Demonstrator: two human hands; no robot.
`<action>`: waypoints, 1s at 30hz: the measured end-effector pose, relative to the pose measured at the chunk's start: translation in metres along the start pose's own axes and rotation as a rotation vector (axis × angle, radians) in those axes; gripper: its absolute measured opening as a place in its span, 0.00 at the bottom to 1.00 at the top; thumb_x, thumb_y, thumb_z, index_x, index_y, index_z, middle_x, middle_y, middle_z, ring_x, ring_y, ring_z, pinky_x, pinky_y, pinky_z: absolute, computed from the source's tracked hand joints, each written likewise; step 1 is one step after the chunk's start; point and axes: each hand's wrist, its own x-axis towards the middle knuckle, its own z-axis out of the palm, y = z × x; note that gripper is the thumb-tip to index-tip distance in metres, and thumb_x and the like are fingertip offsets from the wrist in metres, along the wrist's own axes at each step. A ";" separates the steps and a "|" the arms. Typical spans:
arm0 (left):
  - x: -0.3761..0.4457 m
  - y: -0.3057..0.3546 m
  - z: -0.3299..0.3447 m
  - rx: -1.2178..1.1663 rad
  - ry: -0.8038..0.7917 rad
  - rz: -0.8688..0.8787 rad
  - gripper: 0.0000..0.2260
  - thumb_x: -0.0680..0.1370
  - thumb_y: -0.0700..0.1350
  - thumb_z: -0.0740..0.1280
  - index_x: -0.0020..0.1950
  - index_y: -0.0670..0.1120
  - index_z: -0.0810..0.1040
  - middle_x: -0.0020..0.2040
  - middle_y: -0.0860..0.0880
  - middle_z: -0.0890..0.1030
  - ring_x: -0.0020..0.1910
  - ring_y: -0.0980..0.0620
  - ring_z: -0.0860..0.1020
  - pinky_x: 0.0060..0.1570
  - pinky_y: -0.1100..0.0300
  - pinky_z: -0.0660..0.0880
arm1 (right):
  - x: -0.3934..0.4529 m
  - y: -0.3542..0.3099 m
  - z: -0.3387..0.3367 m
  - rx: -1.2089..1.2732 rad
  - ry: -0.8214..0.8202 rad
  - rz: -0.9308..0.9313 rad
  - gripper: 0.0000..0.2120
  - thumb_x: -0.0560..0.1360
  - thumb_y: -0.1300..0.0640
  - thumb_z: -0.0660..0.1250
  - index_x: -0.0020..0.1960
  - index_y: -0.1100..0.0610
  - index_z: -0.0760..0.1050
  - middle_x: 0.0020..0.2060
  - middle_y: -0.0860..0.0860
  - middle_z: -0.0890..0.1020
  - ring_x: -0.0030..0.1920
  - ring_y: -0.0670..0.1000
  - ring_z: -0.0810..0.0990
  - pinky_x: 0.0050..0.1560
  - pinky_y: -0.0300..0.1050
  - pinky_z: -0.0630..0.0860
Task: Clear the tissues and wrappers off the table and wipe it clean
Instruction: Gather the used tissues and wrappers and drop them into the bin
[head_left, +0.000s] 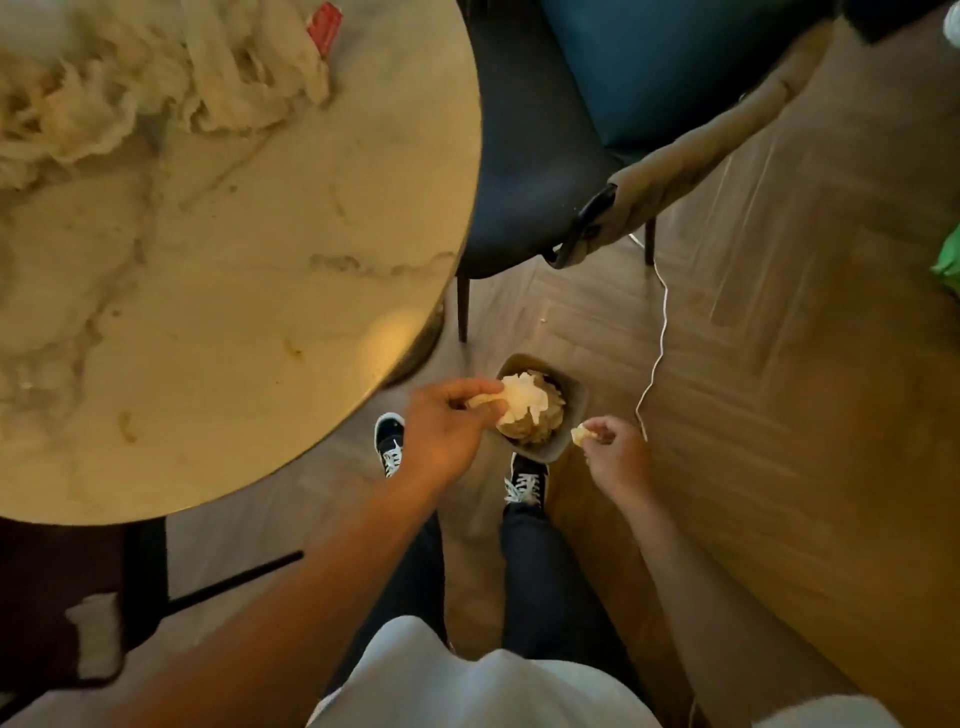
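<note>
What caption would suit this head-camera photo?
Left hand drops white tissue into floor bin; right hand holds a scrap.

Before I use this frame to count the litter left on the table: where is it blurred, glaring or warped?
Head view: the tissue pile at the table's far side is soft and washed out, so pieces cannot be counted; a warm glare patch sits near the table edge; wide-angle bending curves the floor lines; the left hand and right hand over the bin are fairly sharp.
</note>
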 end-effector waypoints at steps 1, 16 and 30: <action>0.009 -0.010 0.011 0.009 -0.009 -0.029 0.10 0.71 0.39 0.74 0.42 0.55 0.83 0.46 0.50 0.84 0.46 0.54 0.81 0.53 0.59 0.77 | 0.012 0.012 0.006 0.010 -0.006 0.028 0.07 0.75 0.63 0.68 0.49 0.52 0.79 0.46 0.52 0.82 0.43 0.49 0.79 0.44 0.45 0.78; 0.169 -0.142 0.115 0.607 -0.348 -0.239 0.23 0.73 0.42 0.70 0.68 0.48 0.75 0.60 0.48 0.77 0.55 0.51 0.77 0.55 0.57 0.77 | 0.120 0.099 0.085 -0.150 -0.290 0.045 0.17 0.77 0.60 0.61 0.65 0.55 0.74 0.58 0.53 0.79 0.56 0.50 0.78 0.53 0.44 0.75; 0.070 -0.080 0.044 0.433 -0.362 -0.194 0.05 0.77 0.43 0.68 0.50 0.53 0.79 0.49 0.51 0.79 0.48 0.55 0.77 0.42 0.65 0.74 | 0.045 0.018 0.019 -0.204 -0.325 -0.083 0.14 0.79 0.54 0.63 0.64 0.51 0.74 0.50 0.48 0.80 0.43 0.43 0.76 0.34 0.36 0.68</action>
